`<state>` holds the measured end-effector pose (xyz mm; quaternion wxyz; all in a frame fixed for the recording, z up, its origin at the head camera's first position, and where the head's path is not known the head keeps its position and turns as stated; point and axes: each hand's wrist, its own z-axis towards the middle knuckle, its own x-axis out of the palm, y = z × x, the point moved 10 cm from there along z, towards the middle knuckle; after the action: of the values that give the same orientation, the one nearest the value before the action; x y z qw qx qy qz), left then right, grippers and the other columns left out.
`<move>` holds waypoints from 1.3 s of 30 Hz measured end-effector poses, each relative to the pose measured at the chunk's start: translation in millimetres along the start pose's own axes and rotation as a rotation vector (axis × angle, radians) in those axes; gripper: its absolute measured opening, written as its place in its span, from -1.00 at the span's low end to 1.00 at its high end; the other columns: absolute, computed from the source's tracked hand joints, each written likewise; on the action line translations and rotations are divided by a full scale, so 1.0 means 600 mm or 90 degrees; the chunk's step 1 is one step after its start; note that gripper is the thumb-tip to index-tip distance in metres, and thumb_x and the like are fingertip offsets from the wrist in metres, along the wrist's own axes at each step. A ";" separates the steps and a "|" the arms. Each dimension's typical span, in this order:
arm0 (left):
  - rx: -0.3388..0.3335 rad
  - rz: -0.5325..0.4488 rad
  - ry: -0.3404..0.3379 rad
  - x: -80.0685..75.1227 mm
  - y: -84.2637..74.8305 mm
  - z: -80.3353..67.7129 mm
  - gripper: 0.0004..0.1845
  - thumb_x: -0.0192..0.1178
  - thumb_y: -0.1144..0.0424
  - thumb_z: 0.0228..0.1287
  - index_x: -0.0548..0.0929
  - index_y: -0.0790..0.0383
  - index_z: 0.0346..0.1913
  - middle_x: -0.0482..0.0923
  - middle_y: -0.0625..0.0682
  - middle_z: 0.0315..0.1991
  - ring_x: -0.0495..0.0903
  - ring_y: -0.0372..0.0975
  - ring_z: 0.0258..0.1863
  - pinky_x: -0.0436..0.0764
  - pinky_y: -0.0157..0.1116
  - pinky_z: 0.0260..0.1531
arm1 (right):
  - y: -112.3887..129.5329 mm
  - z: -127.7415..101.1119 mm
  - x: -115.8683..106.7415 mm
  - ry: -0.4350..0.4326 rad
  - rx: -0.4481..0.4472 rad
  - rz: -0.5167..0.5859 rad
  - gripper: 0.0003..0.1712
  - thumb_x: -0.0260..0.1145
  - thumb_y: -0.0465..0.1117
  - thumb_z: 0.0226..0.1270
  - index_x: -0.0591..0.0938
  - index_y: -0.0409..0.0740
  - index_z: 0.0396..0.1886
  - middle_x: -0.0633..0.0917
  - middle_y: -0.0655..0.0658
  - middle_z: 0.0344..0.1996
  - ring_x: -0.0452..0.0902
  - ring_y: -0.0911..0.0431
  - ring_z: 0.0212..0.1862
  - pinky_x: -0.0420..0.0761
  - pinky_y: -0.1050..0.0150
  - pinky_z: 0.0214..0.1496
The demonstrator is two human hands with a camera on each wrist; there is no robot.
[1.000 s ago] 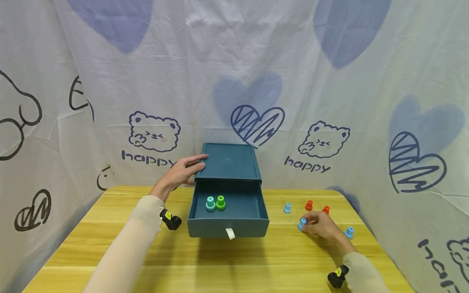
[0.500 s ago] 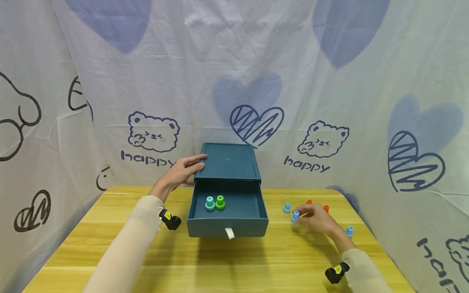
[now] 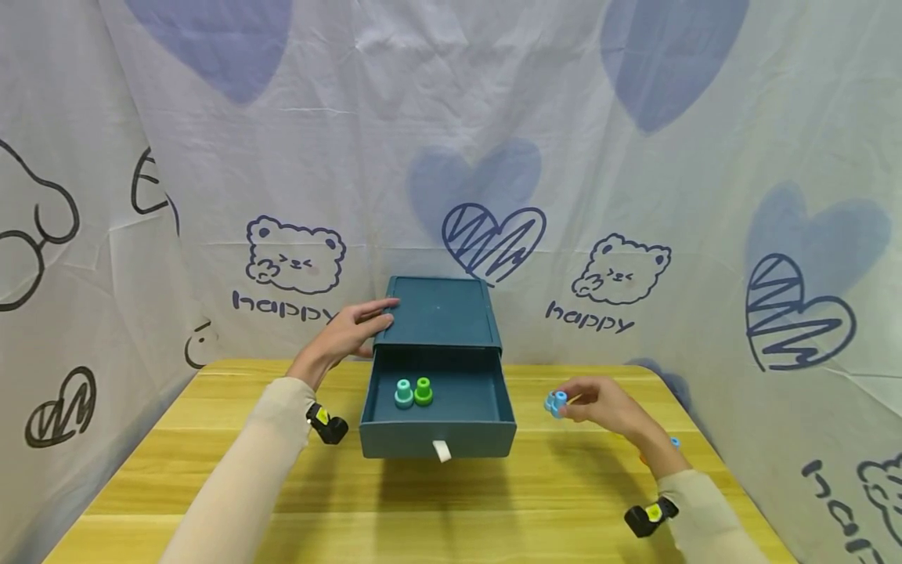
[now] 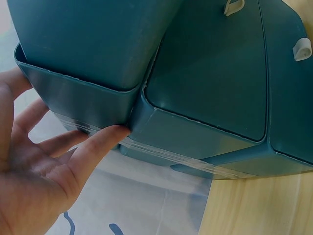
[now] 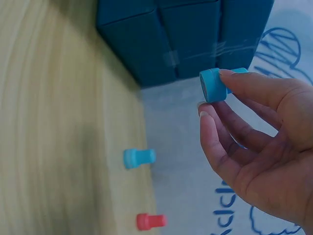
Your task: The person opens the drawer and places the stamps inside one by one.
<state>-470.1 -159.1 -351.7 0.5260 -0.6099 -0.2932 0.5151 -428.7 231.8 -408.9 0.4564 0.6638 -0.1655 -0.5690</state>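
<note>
My right hand (image 3: 604, 409) pinches a light blue stepped peg (image 3: 560, 403) between thumb and fingers, above the table right of the drawer unit. In the right wrist view this peg (image 5: 213, 85) is tilted on its side in the air. Another light blue peg (image 5: 139, 157) stands on the table, partly hidden behind the held one in the head view. My left hand (image 3: 344, 337) rests against the left side and top edge of the dark teal drawer unit (image 3: 440, 309), fingers extended. Its top drawer (image 3: 437, 440) is pulled out, with a mint peg (image 3: 404, 394) and a green peg (image 3: 423, 392) inside.
A red peg (image 5: 151, 221) stands on the table beyond my right hand. Another blue peg (image 3: 675, 442) is mostly hidden by my right wrist. Closed lower drawers with pale tabs (image 4: 302, 49) sit under the open one. A printed curtain (image 3: 437, 157) hangs behind the wooden table (image 3: 451, 509).
My right hand has lifted the blue peg off the table and carried it left and away from me, up to the other blue peg. My left hand has stayed still on the drawer unit.
</note>
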 end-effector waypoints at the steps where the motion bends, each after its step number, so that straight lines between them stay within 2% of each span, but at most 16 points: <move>1: 0.000 -0.001 0.000 0.000 0.000 0.000 -0.38 0.07 -0.02 0.60 0.28 0.03 0.60 0.16 0.27 0.61 0.29 0.22 0.53 0.64 0.20 0.19 | 0.006 0.000 -0.001 0.000 0.000 -0.003 -0.60 0.46 -0.21 0.35 0.70 -0.30 0.12 0.77 -0.28 -0.04 0.70 0.06 -0.13 0.77 0.29 -0.08; 6: 0.003 0.000 0.001 0.000 -0.001 0.000 -0.38 0.07 -0.01 0.60 0.29 0.04 0.60 0.15 0.27 0.62 0.27 0.22 0.54 0.63 0.22 0.20 | 0.033 0.001 -0.006 0.000 0.003 -0.013 -0.58 0.48 -0.19 0.35 0.69 -0.27 0.14 0.76 -0.24 -0.05 0.70 0.07 -0.13 0.78 0.25 -0.05; 13: 0.005 0.002 0.005 0.002 -0.002 -0.001 -0.38 0.06 0.00 0.61 0.28 0.05 0.60 0.12 0.27 0.63 0.26 0.22 0.54 0.61 0.23 0.21 | 0.077 0.004 -0.009 0.030 -0.029 -0.012 -0.63 0.47 -0.21 0.34 0.71 -0.25 0.09 0.78 -0.24 -0.10 0.72 0.04 -0.15 0.79 0.25 -0.04; 21: 0.007 0.009 0.001 0.000 -0.002 -0.001 -0.39 0.06 -0.01 0.61 0.29 0.04 0.60 0.12 0.26 0.63 0.23 0.21 0.56 0.62 0.23 0.21 | 0.117 0.003 -0.016 0.037 -0.021 -0.039 -0.64 0.49 -0.14 0.34 0.72 -0.14 0.08 0.80 -0.17 -0.12 0.72 0.01 -0.12 0.68 0.19 -0.07; 28: 0.006 0.011 -0.001 -0.001 -0.002 -0.002 -0.38 0.07 -0.02 0.60 0.29 0.03 0.60 0.12 0.26 0.63 0.24 0.22 0.55 0.60 0.24 0.21 | 0.161 0.005 -0.015 0.053 -0.056 -0.030 -0.64 0.47 -0.19 0.35 0.71 -0.26 0.06 0.79 -0.22 -0.13 0.71 0.04 -0.16 0.72 0.22 -0.03; 39: 0.007 0.012 -0.001 0.000 -0.003 -0.001 -0.38 0.06 -0.02 0.61 0.29 0.04 0.60 0.10 0.26 0.64 0.21 0.21 0.57 0.61 0.24 0.21 | 0.231 0.027 -0.009 0.074 -0.084 -0.067 -0.70 0.49 -0.21 0.33 0.74 -0.18 0.02 0.83 -0.17 -0.14 0.76 0.05 -0.14 0.78 0.16 0.01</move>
<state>-469.0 -159.0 -349.9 0.5246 -0.6093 -0.2849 0.5219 -403.6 155.7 -294.6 0.4777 0.6716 -0.0658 -0.5626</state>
